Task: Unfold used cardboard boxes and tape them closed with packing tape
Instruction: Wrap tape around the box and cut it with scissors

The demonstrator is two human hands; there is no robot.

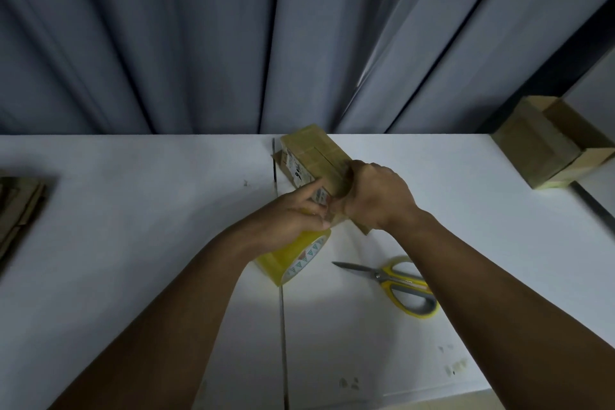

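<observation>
In the head view, the small cardboard box [311, 156] lies mid-way along the white table [133, 210], its near end gripped by the right hand [374, 196], while the left hand [298, 215] clasps the packing tape roll [294, 261], forefinger on the box's label, with scissors [397, 281] just beside.

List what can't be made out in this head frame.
Head view only.
Near end of box: covered by left hand and right hand.
Print on label: too small.
Grip on tape roll: hidden under left hand.
Far-left flattened cardboard: cut by left edge.
Far-right second box: cut by right edge.
</observation>
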